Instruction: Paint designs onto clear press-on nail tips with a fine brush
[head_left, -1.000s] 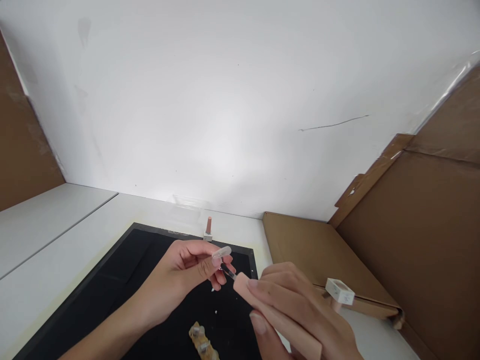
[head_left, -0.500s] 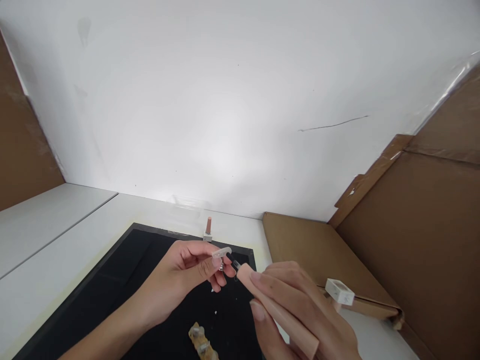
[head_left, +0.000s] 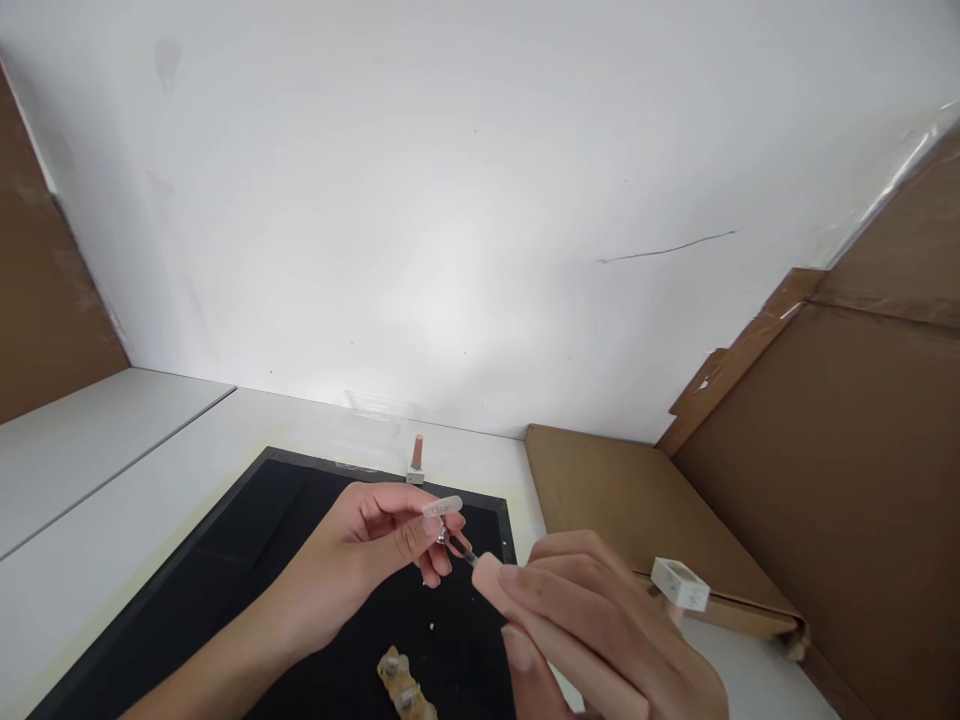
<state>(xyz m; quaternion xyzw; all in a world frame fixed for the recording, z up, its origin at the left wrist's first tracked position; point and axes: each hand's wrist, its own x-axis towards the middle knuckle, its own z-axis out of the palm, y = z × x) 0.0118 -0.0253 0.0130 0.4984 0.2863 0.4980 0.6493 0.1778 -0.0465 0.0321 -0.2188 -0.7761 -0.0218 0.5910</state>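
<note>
My left hand (head_left: 367, 540) pinches a small piece between thumb and forefinger; a pale, glittery false nail (head_left: 444, 506) shows at its top, with a shiny silvery bit under it. In my right hand (head_left: 615, 590) is a nail polish brush, its long pink cap-handle (head_left: 555, 640) gripped between thumb and fingers. The brush's thin stem points at the left fingertips, just below the false nail. Whether the bristles touch anything I cannot tell. Both hands are over a black mat (head_left: 247, 560).
A small bottle with a pink cap (head_left: 418, 452) stands at the mat's far edge, near a clear plastic tray (head_left: 375, 408). A yellowish lumpy strip (head_left: 405, 685) lies on the mat. To the right are a white square block (head_left: 681, 583) and a flat cardboard box (head_left: 600, 480).
The brush has drawn slightly down and away from the false nail, its tip now lower. My right hand has shifted a little down and right; the left has hardly moved.
</note>
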